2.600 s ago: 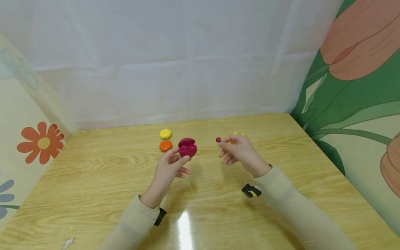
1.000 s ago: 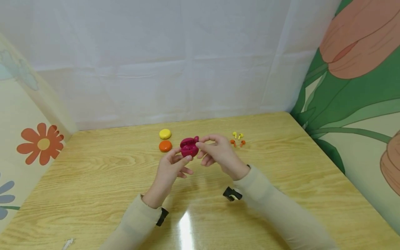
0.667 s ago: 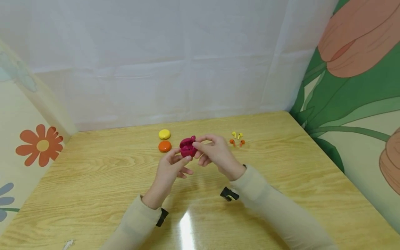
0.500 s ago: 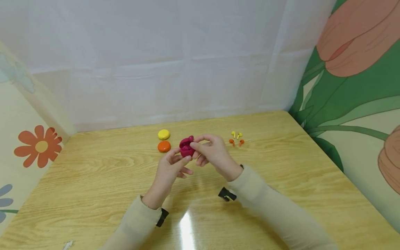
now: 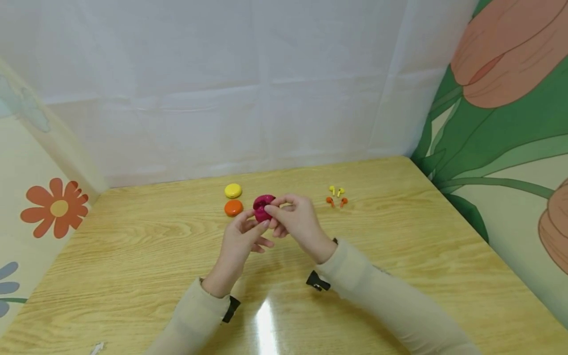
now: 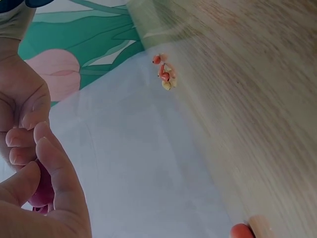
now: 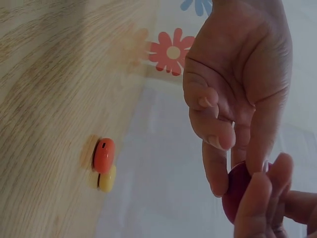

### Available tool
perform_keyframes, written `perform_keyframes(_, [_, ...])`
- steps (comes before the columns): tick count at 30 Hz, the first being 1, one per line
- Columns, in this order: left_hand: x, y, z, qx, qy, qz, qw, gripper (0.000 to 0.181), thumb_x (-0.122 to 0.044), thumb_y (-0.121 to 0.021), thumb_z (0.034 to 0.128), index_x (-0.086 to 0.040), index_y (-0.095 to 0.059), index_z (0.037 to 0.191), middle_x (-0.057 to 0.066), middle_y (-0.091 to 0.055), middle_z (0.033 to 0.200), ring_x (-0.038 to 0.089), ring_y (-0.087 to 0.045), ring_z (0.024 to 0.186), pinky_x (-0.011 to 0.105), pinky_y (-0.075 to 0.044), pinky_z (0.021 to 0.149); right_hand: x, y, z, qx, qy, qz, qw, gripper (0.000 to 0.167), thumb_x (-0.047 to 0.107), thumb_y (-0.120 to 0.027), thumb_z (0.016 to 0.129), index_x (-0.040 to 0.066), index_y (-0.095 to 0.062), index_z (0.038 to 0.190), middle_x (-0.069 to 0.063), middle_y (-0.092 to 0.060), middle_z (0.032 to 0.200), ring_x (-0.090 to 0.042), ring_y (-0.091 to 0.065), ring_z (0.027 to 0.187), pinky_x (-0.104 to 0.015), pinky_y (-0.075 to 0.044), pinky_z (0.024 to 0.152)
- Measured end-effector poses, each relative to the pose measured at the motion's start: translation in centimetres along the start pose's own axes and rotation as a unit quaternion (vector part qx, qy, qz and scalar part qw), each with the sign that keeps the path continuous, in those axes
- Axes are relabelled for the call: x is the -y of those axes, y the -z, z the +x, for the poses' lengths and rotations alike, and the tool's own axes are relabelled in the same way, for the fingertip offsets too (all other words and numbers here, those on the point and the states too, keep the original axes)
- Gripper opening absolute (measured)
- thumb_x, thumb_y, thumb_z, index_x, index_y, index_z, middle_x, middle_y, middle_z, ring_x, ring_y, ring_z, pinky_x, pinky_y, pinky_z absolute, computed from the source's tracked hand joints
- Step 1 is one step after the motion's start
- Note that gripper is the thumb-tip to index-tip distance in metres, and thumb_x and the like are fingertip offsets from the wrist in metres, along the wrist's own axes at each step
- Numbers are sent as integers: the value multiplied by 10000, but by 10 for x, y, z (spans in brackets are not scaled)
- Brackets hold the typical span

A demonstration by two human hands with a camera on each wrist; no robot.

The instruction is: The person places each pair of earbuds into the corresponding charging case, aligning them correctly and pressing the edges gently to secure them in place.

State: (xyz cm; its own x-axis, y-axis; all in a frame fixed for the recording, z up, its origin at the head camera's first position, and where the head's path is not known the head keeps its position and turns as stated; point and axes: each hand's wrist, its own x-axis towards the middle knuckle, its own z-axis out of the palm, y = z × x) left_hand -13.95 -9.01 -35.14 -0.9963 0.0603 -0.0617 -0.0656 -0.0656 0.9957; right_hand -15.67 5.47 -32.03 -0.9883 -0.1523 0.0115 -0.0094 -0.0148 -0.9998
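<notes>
A magenta earbud case, its lid raised, is held above the table between the thumb and fingers of my left hand. My right hand reaches in from the right, thumb at the case's opening and index finger by the lid's edge. The magenta earbud it pinches is hidden behind these fingers. In the right wrist view, fingers of both hands cover much of the case. The left wrist view shows a patch of the case between thumb and fingers.
A yellow case and an orange case lie closed left of the hands. On the right lie a pair of yellow earbuds and a pair of orange earbuds. A white cloth hangs behind the wooden table.
My right hand has carried the magenta earbud leftward from the right side to the case. The earbud showed above the lid's edge half a second ago and is now hidden. My left hand has barely moved.
</notes>
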Motion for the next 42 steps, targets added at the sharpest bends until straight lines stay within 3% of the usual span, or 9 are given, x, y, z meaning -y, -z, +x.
perform_keyframes(14, [3, 3, 1, -72, -17, 27, 10000, 380, -74, -636, 943, -18, -546, 1308, 92, -691, 973, 133, -663, 565, 219, -501, 503, 0, -1, -2, 28, -101, 1, 9999, 119, 33, -655, 923, -63, -600, 967, -66, -633, 605, -108, -584, 457, -237, -509, 468])
perform_keyframes(20, [2, 4, 1, -69, -19, 56, 10000, 375, -77, -628, 950, -15, -545, 1310, 105, -690, 995, 129, -663, 567, 219, -503, 509, 1, 4, -2, -1, 131, -35, 9999, 155, 72, -640, 942, -71, -601, 985, -142, -645, 645, -110, -590, 463, -243, -520, 478])
perform_keyframes(27, [2, 4, 1, 15, -16, 75, 10000, 387, -76, -625, 951, -3, -539, 1322, 133, -688, 1031, 120, -659, 564, 214, -497, 508, -1, 12, 4, -287, 354, -86, 9989, 177, 88, -605, 964, -87, -599, 991, -60, -598, 608, -85, -552, 452, -214, -492, 464])
perform_keyframes(33, [1, 3, 0, 96, -12, 123, 9999, 398, -82, -617, 958, -15, -533, 1341, 178, -678, 1079, 123, -661, 568, 215, -500, 516, -1, 16, 7, -512, 474, -612, 9957, 239, 142, -584, 980, -86, -644, 1020, -90, -626, 774, -168, -578, 660, -236, -496, 562])
perform_keyframes(39, [0, 2, 1, 158, 7, 155, 9998, 412, -72, -603, 963, -33, -527, 1366, 174, -679, 1083, 122, -657, 569, 213, -500, 519, 0, 21, 10, -38, 100, -637, 9979, 339, 257, -550, 1008, -37, -660, 1136, -105, -680, 973, -286, -632, 921, -342, -500, 735])
perform_keyframes(42, [0, 2, 0, 188, 18, 170, 9997, 407, -76, -605, 962, -30, -532, 1360, 157, -684, 1062, 122, -657, 571, 211, -500, 518, -1, 22, 12, 171, 4, -537, 9984, 357, 267, -547, 1010, -30, -647, 1182, -101, -692, 1005, -237, -647, 911, -440, -497, 814])
